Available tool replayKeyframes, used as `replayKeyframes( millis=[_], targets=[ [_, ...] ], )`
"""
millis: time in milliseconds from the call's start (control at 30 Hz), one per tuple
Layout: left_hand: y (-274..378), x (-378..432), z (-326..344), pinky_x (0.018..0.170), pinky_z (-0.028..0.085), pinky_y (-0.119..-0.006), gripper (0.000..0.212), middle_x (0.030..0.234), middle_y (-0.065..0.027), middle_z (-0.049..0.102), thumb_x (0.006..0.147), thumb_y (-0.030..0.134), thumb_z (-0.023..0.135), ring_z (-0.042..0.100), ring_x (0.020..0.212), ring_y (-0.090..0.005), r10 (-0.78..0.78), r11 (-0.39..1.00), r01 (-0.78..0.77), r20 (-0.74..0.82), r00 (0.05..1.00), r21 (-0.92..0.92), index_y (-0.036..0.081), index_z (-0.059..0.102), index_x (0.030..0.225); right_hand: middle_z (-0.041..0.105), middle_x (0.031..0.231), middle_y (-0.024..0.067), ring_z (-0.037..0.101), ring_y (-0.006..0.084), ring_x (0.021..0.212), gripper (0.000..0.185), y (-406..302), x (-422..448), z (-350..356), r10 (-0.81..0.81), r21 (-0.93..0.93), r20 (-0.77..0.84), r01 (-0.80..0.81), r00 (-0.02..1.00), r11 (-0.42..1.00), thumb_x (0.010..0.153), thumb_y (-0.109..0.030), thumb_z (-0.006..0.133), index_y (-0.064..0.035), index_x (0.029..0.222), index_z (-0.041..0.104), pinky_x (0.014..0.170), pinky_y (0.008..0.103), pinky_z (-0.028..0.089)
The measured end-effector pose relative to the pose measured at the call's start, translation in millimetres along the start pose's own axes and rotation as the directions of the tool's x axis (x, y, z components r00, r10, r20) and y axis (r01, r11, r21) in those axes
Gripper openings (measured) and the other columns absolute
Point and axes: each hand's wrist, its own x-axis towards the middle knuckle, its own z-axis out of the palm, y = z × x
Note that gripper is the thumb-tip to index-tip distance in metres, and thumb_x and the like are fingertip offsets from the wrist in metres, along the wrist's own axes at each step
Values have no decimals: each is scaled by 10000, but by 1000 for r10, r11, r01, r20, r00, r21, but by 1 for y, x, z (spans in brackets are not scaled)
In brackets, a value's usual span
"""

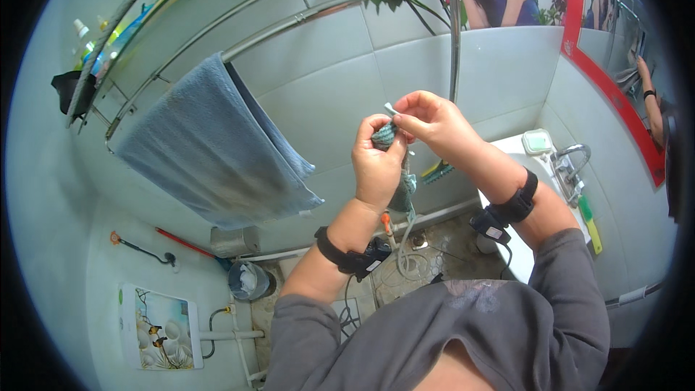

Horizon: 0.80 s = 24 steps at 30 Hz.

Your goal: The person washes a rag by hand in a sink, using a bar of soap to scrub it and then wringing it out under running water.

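My left hand (378, 171) grips a teal and grey knitted piece (384, 137) in front of the tiled wall. Part of the piece hangs below the hand, beside the wrist. Close against it, my right hand (437, 122) pinches a pale, narrow strip (390, 109) between thumb and forefinger. The strip's short end sticks up above the fingertips. My fingers cover how the strip joins the knitted piece. A pale strand or tube (408, 228) runs from under the piece towards the floor; its upper end is hard to make out.
A blue towel (212, 146) hangs from a metal rack on the left. To the right stands a white washbasin (507, 146) with a faucet (575, 157), a soap box (537, 142) and a green-yellow brush (591, 225). A waste bin (248, 281) and coiled hose (404, 267) are below.
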Motion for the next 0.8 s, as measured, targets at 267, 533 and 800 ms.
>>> replayKeyframes(
  millis=[267,533,800],
  targets=[
    [33,43,-20,391,319,-173,256,719,3,507,783,111,523,382,449,-48,-115,979,108,-36,993,-173,42,508,1029,535,725,26,472,78,637,147,-13,47,14,-221,-179,-24,213,975,960,790,-134,488,6,832,504,591,224,420],
    [54,79,-22,358,269,-158,106,590,36,484,759,104,582,349,408,-18,-31,998,26,-77,997,-63,26,566,829,557,708,76,504,126,652,134,-35,69,31,-351,-302,-62,318,934,899,792,-114,475,13,826,497,606,270,419],
    [62,129,-23,402,328,-203,61,562,5,477,761,72,560,407,462,-54,240,954,-181,-251,938,238,19,531,749,544,690,126,537,207,611,111,-49,108,48,-515,-386,-210,414,831,825,793,-75,459,27,831,483,588,306,429]
  ],
)
